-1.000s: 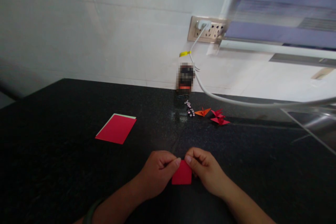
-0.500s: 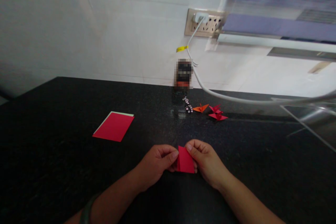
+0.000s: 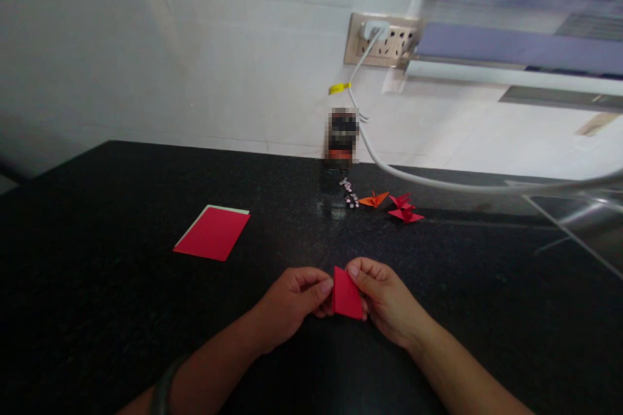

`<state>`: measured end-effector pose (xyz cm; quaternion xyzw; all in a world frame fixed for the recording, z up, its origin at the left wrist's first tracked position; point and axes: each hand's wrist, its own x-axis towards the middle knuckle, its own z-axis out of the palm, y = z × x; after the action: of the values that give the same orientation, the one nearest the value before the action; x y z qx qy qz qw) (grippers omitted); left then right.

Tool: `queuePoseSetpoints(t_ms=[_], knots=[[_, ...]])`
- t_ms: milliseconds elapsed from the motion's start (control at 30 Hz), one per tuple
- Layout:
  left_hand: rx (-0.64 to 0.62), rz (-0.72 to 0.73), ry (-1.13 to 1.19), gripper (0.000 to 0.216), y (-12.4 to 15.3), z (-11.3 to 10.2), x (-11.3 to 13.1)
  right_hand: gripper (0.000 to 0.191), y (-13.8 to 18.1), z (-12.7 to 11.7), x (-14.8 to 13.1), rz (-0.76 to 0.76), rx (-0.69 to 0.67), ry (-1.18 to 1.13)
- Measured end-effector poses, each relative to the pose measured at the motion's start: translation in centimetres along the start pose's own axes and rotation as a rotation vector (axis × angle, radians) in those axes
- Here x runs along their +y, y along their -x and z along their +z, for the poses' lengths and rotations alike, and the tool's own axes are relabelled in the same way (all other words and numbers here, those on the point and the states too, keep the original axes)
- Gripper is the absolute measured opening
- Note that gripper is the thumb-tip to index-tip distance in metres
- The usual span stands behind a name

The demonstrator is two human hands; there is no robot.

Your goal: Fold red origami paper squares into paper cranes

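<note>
From the head, the camera looks forward-down across counter (image 3: 272, 201) to wall (image 3: 195, 65).

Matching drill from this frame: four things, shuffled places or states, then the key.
Things:
1. Folded paper
2. Paper stack
3. Orange crane
4. Plug

Places or states:
A. Red on top, pale edge showing
B. In the wall socket
C. Between the left hand and the right hand
D. Beside the red cranes

Pairs: 1-C, 2-A, 3-D, 4-B
</note>
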<state>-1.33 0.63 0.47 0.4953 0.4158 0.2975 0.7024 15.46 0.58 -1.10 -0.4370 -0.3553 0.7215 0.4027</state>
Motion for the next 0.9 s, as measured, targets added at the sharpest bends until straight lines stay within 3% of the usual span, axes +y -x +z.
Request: queuePoseSetpoints(t_ms=[267, 433, 500, 567, 667, 700, 833, 900], knots=[[0.075, 0.026, -0.021, 0.016, -0.2, 0.2, -0.4, 0.035, 0.0, 0.0, -0.1, -0.016, 0.035, 0.09], [0.195, 0.089, 0.023, 0.022, -0.4, 0.3, -0.7, 0.035, 0.3, 0.1, -0.4, -0.003, -0.061, 0.311], [0.265, 0.076, -0.017, 0.019, -0.4, 0.2, -0.6, 0.036, 0.6, 0.2, -0.7, -0.132, -0.047, 0.482], [0.343, 0.041, -0.057, 0.016, -0.5, 0.1, -0.5, 0.037, 1.1, 0.2, -1.0, -0.391, 0.013, 0.664], [0.391, 0.003, -0.139, 0.016, -0.7, -0.2, -0.6, 0.07, 1.7, 0.3, -1.2, -0.616, -0.033, 0.892], [0.374, -0.001, -0.173, 0.017, -0.7, -0.2, -0.7, 0.071, 1.8, 0.4, -1.2, -0.641, -0.05, 0.955], [0.287, 0.01, -0.261, 0.021, -0.8, -0.4, -0.9, 0.016, 1.5, 0.6, -0.8, -0.594, 0.004, 1.002], [0.261, 0.002, -0.225, 0.023, -0.7, -0.4, -0.8, 0.016, 1.0, 0.4, -0.6, -0.493, 0.091, 0.854]])
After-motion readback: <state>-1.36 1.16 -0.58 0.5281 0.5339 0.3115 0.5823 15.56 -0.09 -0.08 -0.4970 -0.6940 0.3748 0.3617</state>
